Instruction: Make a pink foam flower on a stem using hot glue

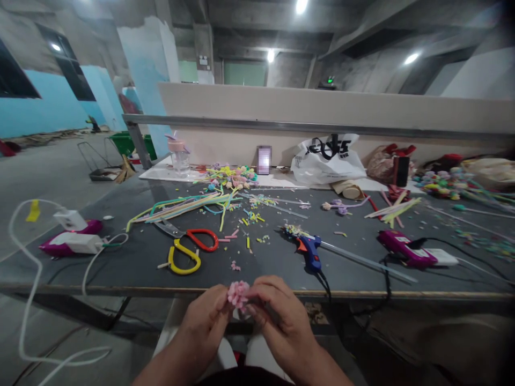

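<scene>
Holding a pink flower (238,294) between both sets of fingers: left hand (205,321) and right hand (277,316), pinched on it just below the near edge of the bench (120,268). Bench, dark grey: scissors (187,247), glue gun (308,247), coloured straws (185,205), scattered clippings, white bag (328,158), bottle (179,155). Room: concrete ceiling with lamps, blue walls, bare floor.

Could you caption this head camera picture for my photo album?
Both hands, left hand and right hand, pinch a small pink flower before a table strewn with scissors and a glue gun.
</scene>
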Demonstrator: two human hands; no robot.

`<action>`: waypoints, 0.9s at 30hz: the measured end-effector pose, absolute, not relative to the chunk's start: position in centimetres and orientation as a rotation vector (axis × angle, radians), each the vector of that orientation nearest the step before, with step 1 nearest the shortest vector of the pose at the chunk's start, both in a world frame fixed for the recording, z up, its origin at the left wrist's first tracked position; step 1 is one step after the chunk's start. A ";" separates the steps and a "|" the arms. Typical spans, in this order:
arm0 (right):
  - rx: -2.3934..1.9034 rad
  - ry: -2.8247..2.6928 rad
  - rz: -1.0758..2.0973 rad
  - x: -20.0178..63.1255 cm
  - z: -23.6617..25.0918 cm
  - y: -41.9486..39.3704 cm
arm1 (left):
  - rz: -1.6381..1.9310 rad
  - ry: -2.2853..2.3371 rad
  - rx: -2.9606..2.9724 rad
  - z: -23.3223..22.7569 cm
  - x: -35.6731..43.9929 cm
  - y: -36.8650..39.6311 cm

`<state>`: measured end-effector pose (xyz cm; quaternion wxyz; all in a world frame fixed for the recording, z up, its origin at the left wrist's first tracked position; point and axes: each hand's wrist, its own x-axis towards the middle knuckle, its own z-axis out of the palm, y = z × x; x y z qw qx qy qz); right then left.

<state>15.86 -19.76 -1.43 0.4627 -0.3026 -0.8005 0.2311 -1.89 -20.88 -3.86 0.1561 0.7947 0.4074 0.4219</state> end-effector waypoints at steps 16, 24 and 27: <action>-0.755 -2.038 0.211 15.3 -1.7 -19.4 | 1.213 1.223 2.227 -3.6 -1.4 -21.3; -0.792 -2.056 0.188 15.1 -1.9 -19.8 | 1.109 1.310 2.207 -4.2 -1.5 -21.4; -0.822 -2.085 0.223 15.2 -2.1 -20.0 | 1.098 1.247 2.230 -4.3 -1.9 -21.4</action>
